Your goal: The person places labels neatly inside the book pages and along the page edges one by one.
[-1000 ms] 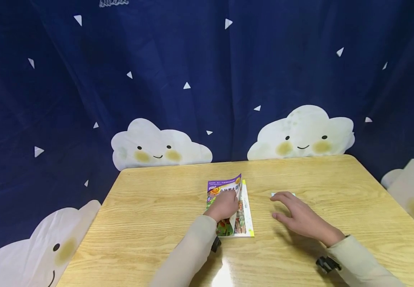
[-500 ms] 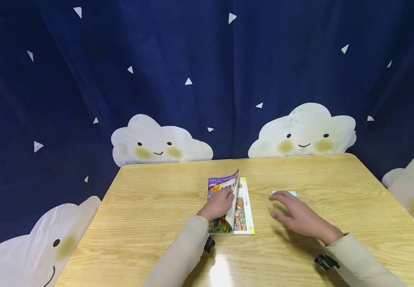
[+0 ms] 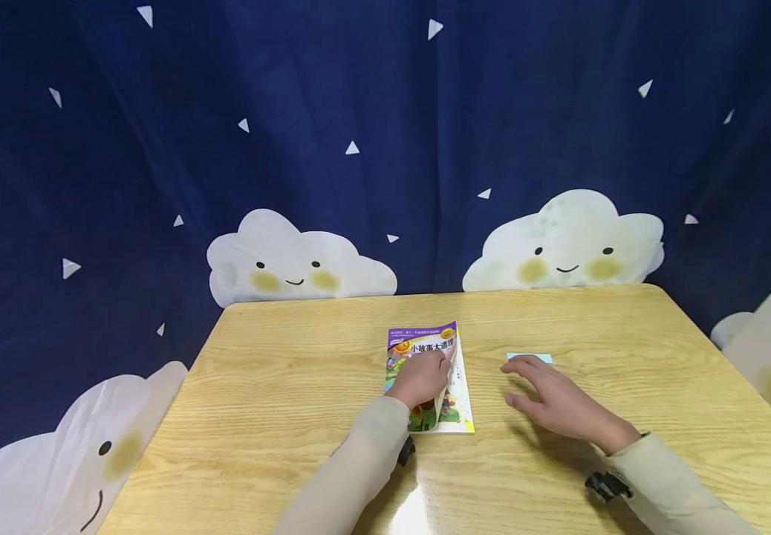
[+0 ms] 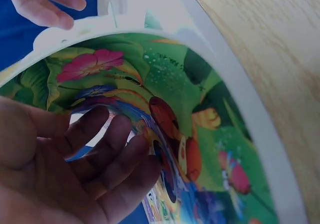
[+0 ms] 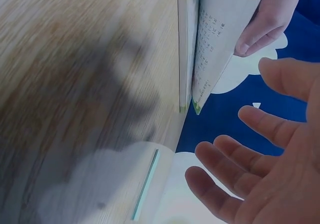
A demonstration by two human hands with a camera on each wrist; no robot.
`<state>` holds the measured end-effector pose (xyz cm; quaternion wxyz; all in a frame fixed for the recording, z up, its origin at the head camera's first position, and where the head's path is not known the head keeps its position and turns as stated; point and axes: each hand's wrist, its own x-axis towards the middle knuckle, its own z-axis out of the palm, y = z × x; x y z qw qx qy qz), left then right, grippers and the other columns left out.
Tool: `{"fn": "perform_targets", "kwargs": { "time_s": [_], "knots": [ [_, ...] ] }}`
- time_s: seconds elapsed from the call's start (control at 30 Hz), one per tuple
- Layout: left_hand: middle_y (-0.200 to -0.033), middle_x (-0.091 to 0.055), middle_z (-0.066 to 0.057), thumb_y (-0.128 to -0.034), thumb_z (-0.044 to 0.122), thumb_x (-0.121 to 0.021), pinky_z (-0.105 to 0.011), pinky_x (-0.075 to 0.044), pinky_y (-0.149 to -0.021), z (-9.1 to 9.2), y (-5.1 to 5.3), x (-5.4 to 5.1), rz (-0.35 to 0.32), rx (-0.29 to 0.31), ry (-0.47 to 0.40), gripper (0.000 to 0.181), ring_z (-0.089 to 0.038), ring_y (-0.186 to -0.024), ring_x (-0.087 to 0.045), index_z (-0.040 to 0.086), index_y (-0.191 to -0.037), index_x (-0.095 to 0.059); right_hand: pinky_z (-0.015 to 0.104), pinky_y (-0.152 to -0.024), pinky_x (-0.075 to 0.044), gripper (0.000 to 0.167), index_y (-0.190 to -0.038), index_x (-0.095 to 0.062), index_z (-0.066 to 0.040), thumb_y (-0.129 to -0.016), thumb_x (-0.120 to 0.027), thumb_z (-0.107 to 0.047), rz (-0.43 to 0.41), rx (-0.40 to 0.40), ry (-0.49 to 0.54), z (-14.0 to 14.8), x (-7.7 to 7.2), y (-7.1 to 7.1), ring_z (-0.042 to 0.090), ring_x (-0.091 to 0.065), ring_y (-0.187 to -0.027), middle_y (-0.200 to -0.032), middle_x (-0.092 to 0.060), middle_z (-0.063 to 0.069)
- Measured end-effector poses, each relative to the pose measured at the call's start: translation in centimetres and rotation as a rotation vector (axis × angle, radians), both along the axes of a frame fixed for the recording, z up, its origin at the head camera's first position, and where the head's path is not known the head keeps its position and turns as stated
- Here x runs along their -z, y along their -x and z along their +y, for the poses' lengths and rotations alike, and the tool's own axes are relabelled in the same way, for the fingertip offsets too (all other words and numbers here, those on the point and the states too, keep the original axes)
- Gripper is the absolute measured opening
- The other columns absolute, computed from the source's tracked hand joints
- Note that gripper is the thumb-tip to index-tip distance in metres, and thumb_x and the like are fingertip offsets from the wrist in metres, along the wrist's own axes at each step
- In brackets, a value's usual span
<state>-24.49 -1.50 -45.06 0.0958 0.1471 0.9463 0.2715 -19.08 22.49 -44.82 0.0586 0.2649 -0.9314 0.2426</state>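
A colourful book with a purple-topped cover [image 3: 419,338] lies on the wooden table. My left hand [image 3: 420,379] pinches the right edge of its lifted cover and leaves, which curve up over an illustrated page [image 3: 455,416]. Seen from the left wrist, the cover [image 4: 200,83] bends around the curled fingers of the left hand [image 4: 85,169]. My right hand [image 3: 562,405] hovers over the table with loosely bent fingers, holding nothing. In the right wrist view the right hand [image 5: 265,169] is apart from the raised page [image 5: 220,33].
A small light-blue flat item [image 3: 538,358] lies just beyond the right hand; its thin edge [image 5: 146,184] shows in the right wrist view. Behind the wooden table [image 3: 278,371] hangs a dark blue curtain [image 3: 292,111] with white clouds and triangles.
The left hand first moved left with the lifted cover, then back to the right, and the cover now lies flatter over the pages. The right hand has hardly moved.
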Motion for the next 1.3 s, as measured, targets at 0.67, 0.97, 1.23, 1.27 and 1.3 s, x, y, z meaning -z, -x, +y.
{"fn": "perform_targets", "kwargs": {
  "time_s": [0.67, 0.97, 1.23, 1.27, 1.3],
  "knots": [
    [-0.076, -0.053, -0.001, -0.1055, 0.017, -0.042, -0.024, -0.042, -0.061, -0.9, -0.3, -0.2, 0.112, -0.021, -0.1, 0.028, -0.012, -0.068, -0.048, 0.008, -0.086, -0.06, 0.059, -0.096, -0.05, 0.042, -0.131, -0.058, -0.001, -0.094, -0.067, -0.02, -0.019, -0.008, -0.02, 0.1, -0.1, 0.3, 0.044, -0.058, -0.122, -0.138, -0.054, 0.025],
    [-0.081, -0.056, -0.003, -0.1054, 0.016, -0.042, -0.024, -0.044, -0.064, -0.8, -0.7, -0.9, 0.144, -0.057, -0.126, 0.027, -0.013, -0.07, -0.049, 0.005, -0.091, -0.062, 0.056, -0.096, -0.051, 0.039, -0.127, -0.062, -0.001, -0.093, -0.068, -0.02, -0.003, -0.042, -0.047, -1.3, -0.2, 0.7, 0.038, -0.06, -0.118, -0.131, -0.059, 0.02],
    [-0.086, -0.062, -0.007, -0.1043, 0.014, -0.044, -0.024, -0.049, -0.064, 0.0, -1.1, -1.3, 0.213, -0.132, -0.166, 0.026, -0.013, -0.071, -0.055, 0.003, -0.092, -0.064, 0.053, -0.096, -0.051, 0.037, -0.123, -0.064, 0.0, -0.091, -0.069, -0.017, 0.017, -0.078, -0.07, -3.3, 0.2, 1.9, 0.035, -0.062, -0.114, -0.126, -0.062, 0.019],
    [-0.085, -0.062, -0.007, -0.1044, 0.014, -0.044, -0.024, -0.048, -0.062, 0.2, -1.2, -1.4, 0.213, -0.14, -0.174, 0.026, -0.014, -0.071, -0.055, 0.003, -0.092, -0.064, 0.053, -0.096, -0.051, 0.036, -0.122, -0.064, 0.0, -0.09, -0.069, -0.017, 0.019, -0.081, -0.069, -3.5, 0.3, 2.0, 0.036, -0.062, -0.113, -0.125, -0.063, 0.019],
    [-0.084, -0.062, -0.007, -0.1043, 0.014, -0.044, -0.024, -0.048, -0.06, 0.4, -1.3, -1.5, 0.213, -0.149, -0.181, 0.026, -0.014, -0.07, -0.055, 0.003, -0.091, -0.064, 0.053, -0.096, -0.051, 0.037, -0.122, -0.064, 0.0, -0.089, -0.069, -0.016, 0.023, -0.085, -0.073, -3.7, 0.4, 2.1, 0.036, -0.062, -0.113, -0.124, -0.063, 0.019]
  ]
}}
